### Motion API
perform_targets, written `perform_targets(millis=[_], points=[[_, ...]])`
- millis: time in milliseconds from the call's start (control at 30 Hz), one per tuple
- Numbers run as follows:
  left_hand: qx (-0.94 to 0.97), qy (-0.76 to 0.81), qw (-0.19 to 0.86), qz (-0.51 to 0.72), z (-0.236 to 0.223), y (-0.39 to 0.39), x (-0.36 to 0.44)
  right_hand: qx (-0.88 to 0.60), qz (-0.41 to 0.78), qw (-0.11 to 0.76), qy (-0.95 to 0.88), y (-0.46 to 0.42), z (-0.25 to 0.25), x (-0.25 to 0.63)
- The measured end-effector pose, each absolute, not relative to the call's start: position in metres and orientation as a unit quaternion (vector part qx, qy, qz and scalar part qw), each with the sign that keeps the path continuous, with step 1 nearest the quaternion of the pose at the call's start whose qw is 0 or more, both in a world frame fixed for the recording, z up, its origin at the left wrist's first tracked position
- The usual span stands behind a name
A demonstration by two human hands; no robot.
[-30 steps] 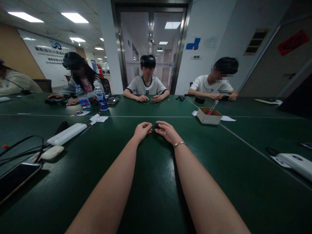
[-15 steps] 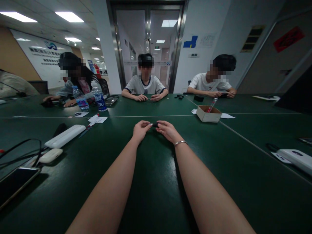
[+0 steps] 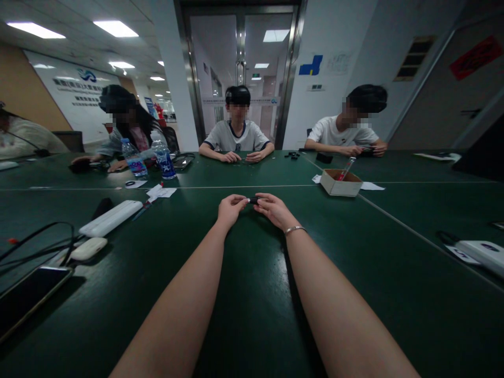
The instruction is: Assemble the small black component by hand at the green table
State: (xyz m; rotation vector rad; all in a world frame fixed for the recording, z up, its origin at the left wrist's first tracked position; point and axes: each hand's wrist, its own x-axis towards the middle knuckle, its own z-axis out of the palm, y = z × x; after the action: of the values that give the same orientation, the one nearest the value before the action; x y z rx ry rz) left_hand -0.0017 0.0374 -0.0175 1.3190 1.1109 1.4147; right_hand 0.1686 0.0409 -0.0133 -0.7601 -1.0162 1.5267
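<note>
Over the middle of the dark green table, my left hand (image 3: 231, 209) and my right hand (image 3: 274, 211) meet around one small black piece with a silvery end (image 3: 253, 200). Fingertips of my left hand pinch the silvery end. My right hand, with a metal bangle at its wrist, grips the black end between thumb and fingers. The piece lies about level between them, just above the table. Its exact kind is too small to tell, and both its ends are partly covered by fingers.
An open box (image 3: 340, 184) with a red-and-clear tube stands ahead to the right. Two water bottles (image 3: 163, 160) are at the far left. A white power bank (image 3: 111, 218), cables and a phone (image 3: 33, 296) lie at left. Several people sit around the table.
The view has turned slightly to the left, so everything sits a little farther right. Both hands keep their pinch on the black piece; less of its silvery end shows between the fingers.
</note>
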Motion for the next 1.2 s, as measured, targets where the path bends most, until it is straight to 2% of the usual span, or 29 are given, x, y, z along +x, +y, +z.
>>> perform_targets(millis=[333, 1200], points=[[0.526, 0.448, 0.450, 0.566, -0.0164, 0.0371, -0.0015, -0.315, 0.643, 0.543, -0.439, 0.0432, -0.0159, 0.1702], [0.558, 0.535, 0.369, 0.516, -0.0123, 0.0327, -0.0028, -0.309, 0.644, 0.537, -0.449, 0.0402, -0.0140, 0.1692]])
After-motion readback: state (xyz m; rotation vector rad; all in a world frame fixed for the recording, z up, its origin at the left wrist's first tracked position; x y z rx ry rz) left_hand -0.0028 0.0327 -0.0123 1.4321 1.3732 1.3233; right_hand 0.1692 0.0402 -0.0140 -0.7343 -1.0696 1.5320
